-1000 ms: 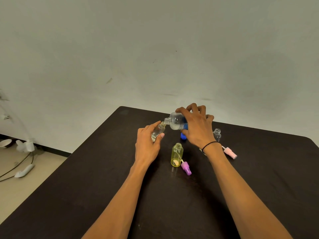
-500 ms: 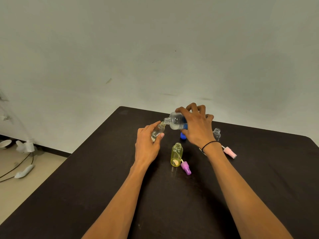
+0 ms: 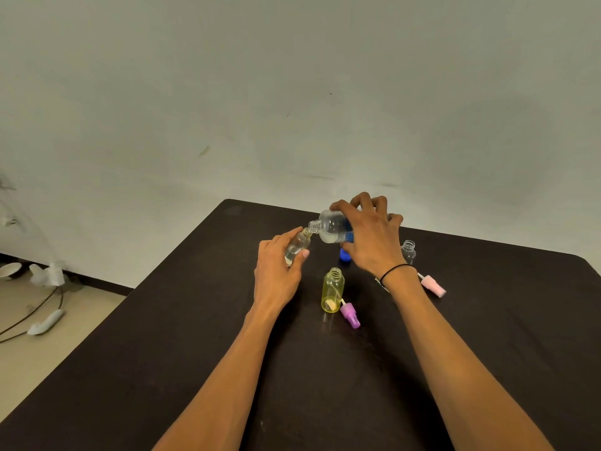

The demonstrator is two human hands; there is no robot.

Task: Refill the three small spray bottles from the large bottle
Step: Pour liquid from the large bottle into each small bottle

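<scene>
While the pour runs near the far edge of the worktop [image 3: 195, 353], the left hand [image 3: 276, 271] has its grip closed round the body of a small clear bottle [image 3: 297, 245], tilted so its open neck meets the mouth of the large bottle [image 3: 331, 227]; it looks light and thin-walled, so I judge a gentle hold at mid-body is right, since squeezing could dent it or push liquid out. A little clear liquid shows in its lower part. Next, a yellow bottle [image 3: 332, 289] stands upright and uncapped toward the middle, seemingly empty but for a pale patch at the base, with a purple spray cap [image 3: 350, 316] lying just beside it. The right hand [image 3: 374, 242] is closed over the large bottle, held almost level and partly full. Further right stand another clear bottle [image 3: 408, 251], open, contents unclear, and a pink spray cap [image 3: 433, 285].
</scene>
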